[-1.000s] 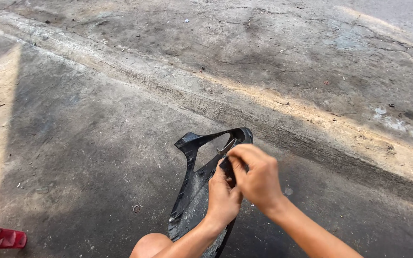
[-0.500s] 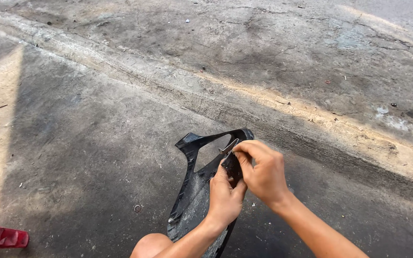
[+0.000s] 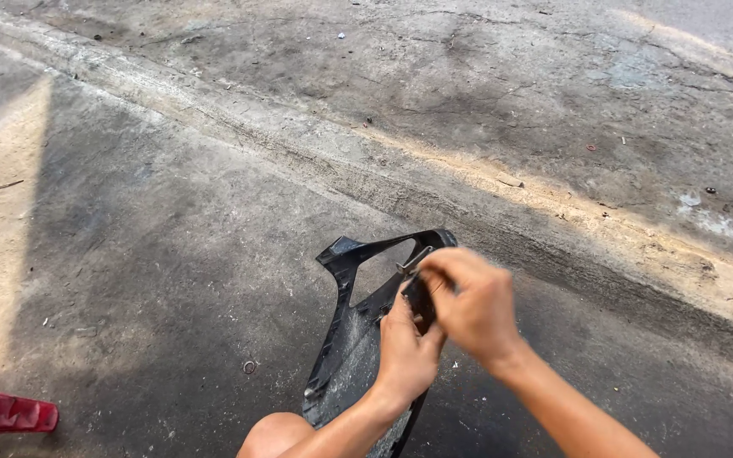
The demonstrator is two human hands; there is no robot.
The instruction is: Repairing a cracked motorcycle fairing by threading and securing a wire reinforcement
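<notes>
Knee [image 3: 273,434] of the person shows at the bottom edge, bare and bent, so the person seems to crouch low over the work. A black plastic panel [image 3: 345,356], dusty and with a curved open frame at its top, stands tilted on the concrete floor [image 3: 171,254] and leans toward the knee, probably so that it does not slide. The left hand [image 3: 406,356] is closed around the inner edge of the panel, a full grip that keeps it steady. The right hand [image 3: 472,309] pinches a small metal clip [image 3: 415,259] at the frame with narrow fingertips; this fine hold suits a small part. A small ring [image 3: 249,367] lies on the floor left of the panel. A red object [image 3: 2,411] is at the left edge. Farther away, a raised concrete strip [image 3: 485,191] crosses the ground.
</notes>
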